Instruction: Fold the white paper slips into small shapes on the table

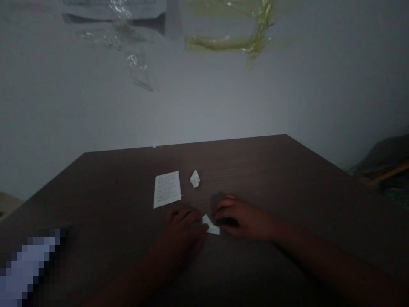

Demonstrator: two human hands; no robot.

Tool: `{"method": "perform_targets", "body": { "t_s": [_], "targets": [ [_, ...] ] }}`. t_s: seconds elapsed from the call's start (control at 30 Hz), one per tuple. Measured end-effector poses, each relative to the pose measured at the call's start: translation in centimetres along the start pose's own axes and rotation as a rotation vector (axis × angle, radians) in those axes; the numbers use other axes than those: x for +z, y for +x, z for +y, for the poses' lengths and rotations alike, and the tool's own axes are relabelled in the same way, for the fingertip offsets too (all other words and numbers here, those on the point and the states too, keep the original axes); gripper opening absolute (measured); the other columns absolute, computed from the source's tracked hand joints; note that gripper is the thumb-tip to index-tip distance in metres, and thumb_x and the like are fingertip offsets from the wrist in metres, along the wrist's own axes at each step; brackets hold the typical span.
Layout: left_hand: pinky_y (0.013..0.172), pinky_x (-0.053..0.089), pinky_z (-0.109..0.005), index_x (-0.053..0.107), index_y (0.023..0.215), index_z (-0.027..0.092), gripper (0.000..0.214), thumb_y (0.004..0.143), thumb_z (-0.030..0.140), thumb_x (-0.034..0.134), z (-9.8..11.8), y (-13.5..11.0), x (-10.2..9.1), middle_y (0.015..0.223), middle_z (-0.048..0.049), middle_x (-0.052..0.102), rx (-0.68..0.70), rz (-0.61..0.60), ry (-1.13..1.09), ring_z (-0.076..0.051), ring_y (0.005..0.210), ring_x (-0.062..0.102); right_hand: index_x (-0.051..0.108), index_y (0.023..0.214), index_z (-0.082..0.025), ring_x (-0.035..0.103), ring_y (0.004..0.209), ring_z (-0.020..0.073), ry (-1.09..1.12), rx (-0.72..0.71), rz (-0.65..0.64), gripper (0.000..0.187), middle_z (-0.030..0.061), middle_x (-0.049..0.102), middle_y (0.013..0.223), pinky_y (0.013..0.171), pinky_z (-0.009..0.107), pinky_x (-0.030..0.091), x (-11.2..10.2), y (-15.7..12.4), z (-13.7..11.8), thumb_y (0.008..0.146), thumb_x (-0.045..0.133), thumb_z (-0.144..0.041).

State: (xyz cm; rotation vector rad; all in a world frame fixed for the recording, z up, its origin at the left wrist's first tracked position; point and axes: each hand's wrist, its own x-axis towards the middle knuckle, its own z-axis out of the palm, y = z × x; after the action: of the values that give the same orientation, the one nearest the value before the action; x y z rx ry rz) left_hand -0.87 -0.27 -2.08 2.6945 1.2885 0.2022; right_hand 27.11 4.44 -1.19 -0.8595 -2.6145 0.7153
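Work surface: a dark brown table (249, 162), set against a pale wall (220, 102). Lighting dim. Both bare hands are placed low on the table, near the middle of the view, with the forearms extended in from the lower edge.

A small piece of folded paper (212, 226), white with faint lines and roughly triangular as seen, is positioned on the table between the two hands. Its left part is overlapped by the thumb of the left hand (185, 228), whose fingers are bent and directed forward. The upper right side of the paper is approached closely by the right hand (239, 216); its fingers are curled, and a dark gap is seen between them and the thumb. Owing to poor light, it cannot be told whether the paper is pinched by either hand or only touched.

Beyond the hands, a white faceted paper shape (194, 178) is observed on the table. To its left, just apart, printed sheets (167, 189) are laid flat, slightly askew, with lines of text too small to be read. A pixelated pale object (30, 264) is noted at lower left. Yellowish tape (223, 44) is stuck to the wall above.
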Motion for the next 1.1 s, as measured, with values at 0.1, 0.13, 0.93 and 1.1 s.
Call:
{"method": "perform_targets", "body": {
  "t_s": [0.1, 0.13, 0.93, 1.1],
  "targets": [
    [0.117, 0.053, -0.058, 0.087, 0.118, 0.030, 0.034, 0.100, 0.005, 0.072, -0.3, 0.3, 0.1, 0.146, -0.0081, 0.077, -0.076, 0.014, -0.108, -0.037, 0.140, 0.068, 0.083, 0.116, -0.023, 0.076, 0.126, 0.0276, -0.003, 0.009, 0.048, 0.014, 0.0088, 0.082, 0.126, 0.129, 0.053, 0.047, 0.6, 0.1, 0.2, 0.103, 0.082, -0.018],
    [0.118, 0.053, -0.059, 0.086, 0.118, 0.030, 0.036, 0.098, 0.003, 0.071, -0.4, 0.4, 0.1, 0.148, -0.0081, 0.076, -0.096, 0.013, -0.139, -0.038, 0.142, 0.067, 0.082, 0.116, -0.022, 0.076, 0.126, 0.0278, -0.007, 0.009, 0.062, 0.013, 0.0091, 0.082, 0.125, 0.128, 0.053, 0.048, 0.8, 0.1, 0.2, 0.104, 0.082, -0.019],
    [0.094, 0.065, -0.032, 0.078, 0.120, 0.025, 0.031, 0.109, 0.015, 0.051, 0.1, 0.3, -1.4, 0.116, -0.0048, 0.084, -0.078, 0.079, -0.446, -0.024, 0.104, 0.081, 0.076, 0.100, -0.023, 0.071, 0.107, 0.0247, 0.099, 0.016, 0.268, 0.008, 0.0050, 0.076, 0.107, 0.106, 0.044, 0.056, 3.4, 0.4, 0.2, 0.104, 0.082, -0.018],
    [0.104, 0.065, -0.039, 0.079, 0.129, 0.025, 0.033, 0.108, 0.022, 0.054, 0.1, -0.1, -0.4, 0.122, -0.0057, 0.087, -0.151, 0.109, -0.447, -0.029, 0.112, 0.082, 0.077, 0.100, -0.022, 0.072, 0.102, 0.0239, 0.100, 0.023, 0.276, 0.008, 0.0052, 0.077, 0.105, 0.104, 0.045, 0.056, 3.5, 0.4, 0.1, 0.105, 0.083, -0.022]
  ]
}}
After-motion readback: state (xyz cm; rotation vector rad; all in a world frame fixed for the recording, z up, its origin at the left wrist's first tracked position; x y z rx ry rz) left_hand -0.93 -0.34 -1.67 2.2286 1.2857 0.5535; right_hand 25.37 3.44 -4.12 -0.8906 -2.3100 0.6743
